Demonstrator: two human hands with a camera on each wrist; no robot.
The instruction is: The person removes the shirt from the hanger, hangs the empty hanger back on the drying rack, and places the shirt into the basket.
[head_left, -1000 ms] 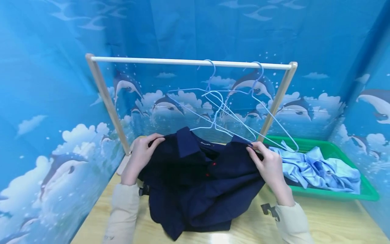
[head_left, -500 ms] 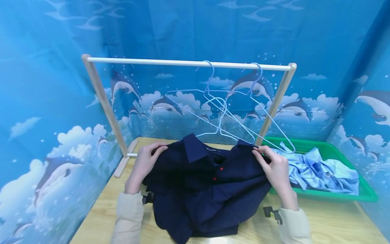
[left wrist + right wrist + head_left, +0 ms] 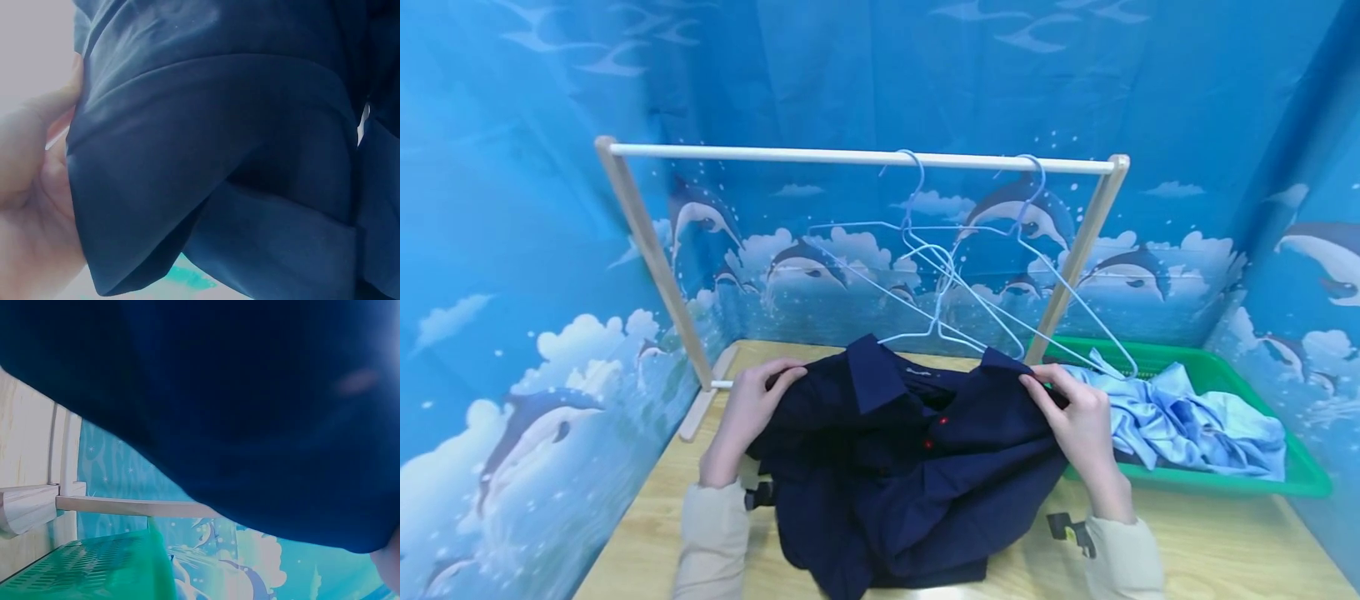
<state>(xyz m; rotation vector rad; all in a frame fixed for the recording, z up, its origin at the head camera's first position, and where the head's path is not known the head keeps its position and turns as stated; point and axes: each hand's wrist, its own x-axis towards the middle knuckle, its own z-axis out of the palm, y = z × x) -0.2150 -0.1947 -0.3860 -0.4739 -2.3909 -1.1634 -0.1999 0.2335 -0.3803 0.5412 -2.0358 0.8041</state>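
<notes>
Barely shifted, the left hand (image 3: 747, 417) and right hand (image 3: 1078, 417) still pinch the navy shirt (image 3: 902, 467) at its shoulders.

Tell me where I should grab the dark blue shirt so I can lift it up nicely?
Probably by its two shoulders, coming from the near side. The dark blue shirt lies with its collar pointing away toward the rack, and the left hand and right hand already pinch those shoulder edges.
</notes>
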